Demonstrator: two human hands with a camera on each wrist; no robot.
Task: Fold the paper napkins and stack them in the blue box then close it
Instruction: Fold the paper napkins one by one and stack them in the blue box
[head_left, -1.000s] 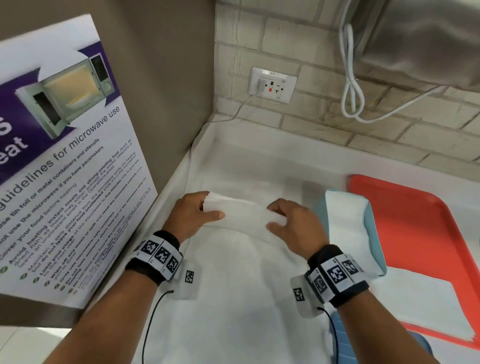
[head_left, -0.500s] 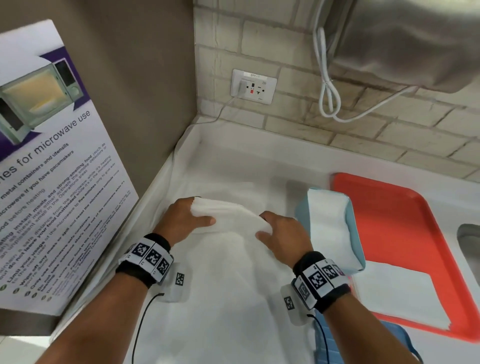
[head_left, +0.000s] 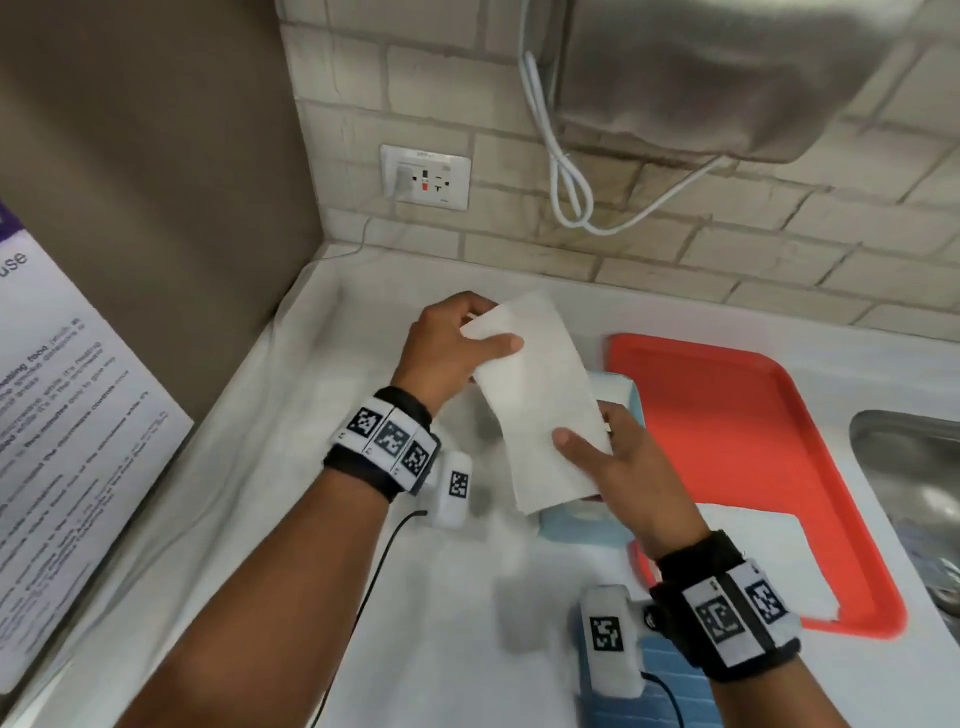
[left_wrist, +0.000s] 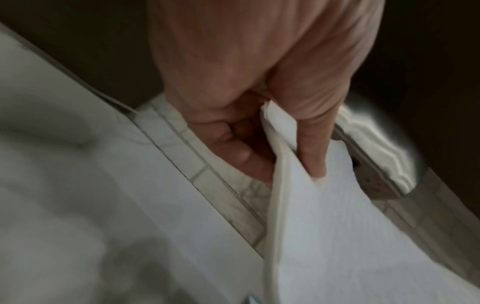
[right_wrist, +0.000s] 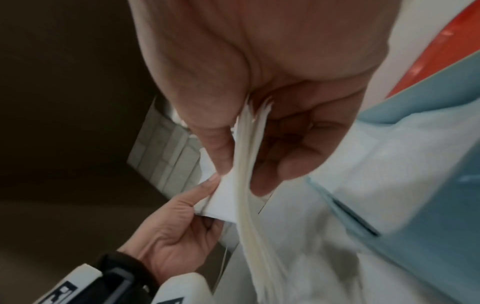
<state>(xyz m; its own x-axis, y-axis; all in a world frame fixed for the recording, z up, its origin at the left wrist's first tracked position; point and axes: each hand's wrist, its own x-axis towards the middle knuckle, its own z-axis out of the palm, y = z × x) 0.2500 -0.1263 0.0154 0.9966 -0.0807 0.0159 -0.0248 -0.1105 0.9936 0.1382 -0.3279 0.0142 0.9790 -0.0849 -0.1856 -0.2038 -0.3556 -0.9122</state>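
While both hands hold the folded napkin (head_left: 535, 400) up over the blue box (head_left: 618, 387), keep the layers pinched tight & lower it flat so edges don't fan out. Left hand (head_left: 447, 348) pinches the far end, thumb on top; right hand (head_left: 618, 467) pinches the near end. Napkin's long axis runs far-left to near-right, roughly w/ the box, beside the red tray (head_left: 727, 415).
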